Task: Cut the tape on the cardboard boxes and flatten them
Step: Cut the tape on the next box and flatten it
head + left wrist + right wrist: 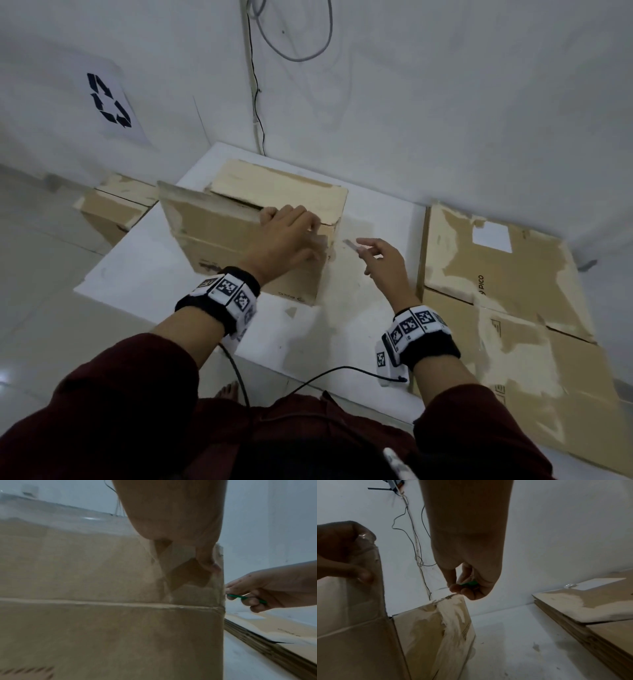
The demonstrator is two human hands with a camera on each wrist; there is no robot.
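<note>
A brown cardboard box (239, 246) stands on the white table (154, 274), its top flaps slightly parted. My left hand (291, 233) grips the front flap's right corner, fingers curled over the edge, where shiny clear tape shows; the left wrist view has the thumb (205, 558) pressed on the box (102, 628) front. My right hand (380, 257) pinches a small green-handled cutter (351, 244), blade pointing left, just right of the box's right edge. The cutter (245, 597) nearly touches that corner. In the right wrist view the cutter (469, 583) hangs above the torn side of the box (436, 628).
A stack of flattened cardboard (513, 291) lies to the right of the table, its edge close to my right hand. Another box (109, 212) sits on the floor at left. Cables (257, 85) hang down the wall behind. A recycling sign (109, 99) is on the left wall.
</note>
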